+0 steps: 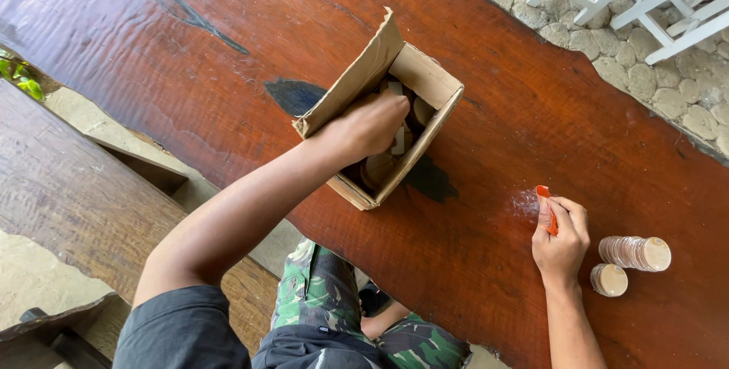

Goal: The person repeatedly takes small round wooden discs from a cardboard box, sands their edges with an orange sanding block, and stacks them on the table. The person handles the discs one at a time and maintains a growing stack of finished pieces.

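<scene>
Reaching into the open brown cardboard box point(425, 84), the left hand point(370, 122) curls over round tan pieces inside; whether it grips one cannot be told. Fingers of the right hand point(560, 240) pinch a small orange-handled tool point(548, 208) against the reddish wooden table point(228, 73), with two clear round containers point(626, 263) just beside the wrist.

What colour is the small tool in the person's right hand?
Orange; the small tool sticks out above the right hand, seen in the head view.

A box point(380, 122) sits mid-desk point(228, 58), the left hand point(372, 122) in it; two disc stacks point(634, 253) lie near the right edge, beside the right hand point(560, 240).
</scene>
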